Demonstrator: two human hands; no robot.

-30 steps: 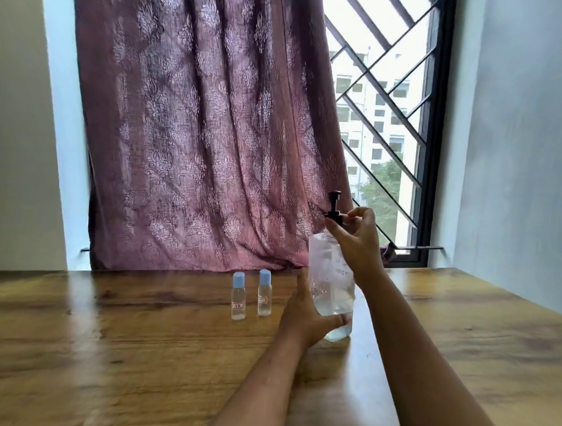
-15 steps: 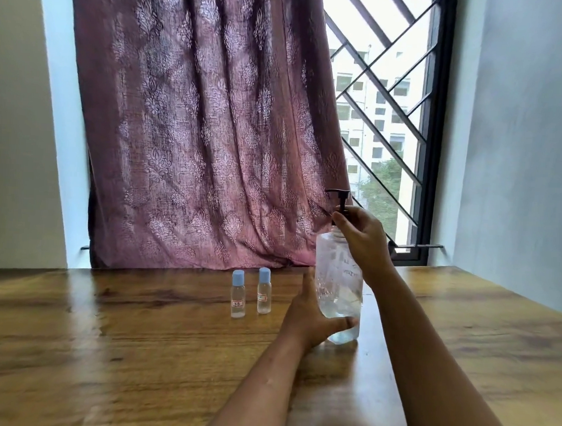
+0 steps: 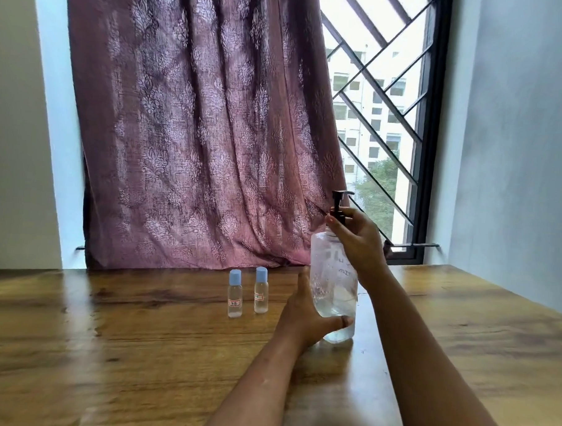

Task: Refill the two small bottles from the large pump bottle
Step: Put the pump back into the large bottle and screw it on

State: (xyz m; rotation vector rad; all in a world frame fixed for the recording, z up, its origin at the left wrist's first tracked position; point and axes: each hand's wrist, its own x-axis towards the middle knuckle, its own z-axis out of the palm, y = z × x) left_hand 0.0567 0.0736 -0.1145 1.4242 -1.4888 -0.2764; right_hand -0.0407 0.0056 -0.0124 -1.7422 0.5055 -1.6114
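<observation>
The large pump bottle [image 3: 333, 279] stands on the tabletop [image 3: 106, 350] near the far edge, right of centre. Its lower body is grasped by the left grip [image 3: 302, 317], with the thumb laid across the front. The pump collar [image 3: 339, 216] is clenched by the right grip [image 3: 357, 238], below the pump head [image 3: 341, 193].

The left small bottle [image 3: 235, 294] and the right small bottle [image 3: 261, 291], both capped, stand upright side by side near the far edge. They are just left of the left grip and are untouched.

Bare wood is left open toward the left edge, along the near edge, and toward the right edge beyond the right forearm. Behind the far edge, room is closed off by the curtain [image 3: 196, 128] and the window grille [image 3: 384, 98].

Half a second earlier the pump head nozzle was pointed left; it is now pointed right. The positions of all three bottles are unchanged.
</observation>
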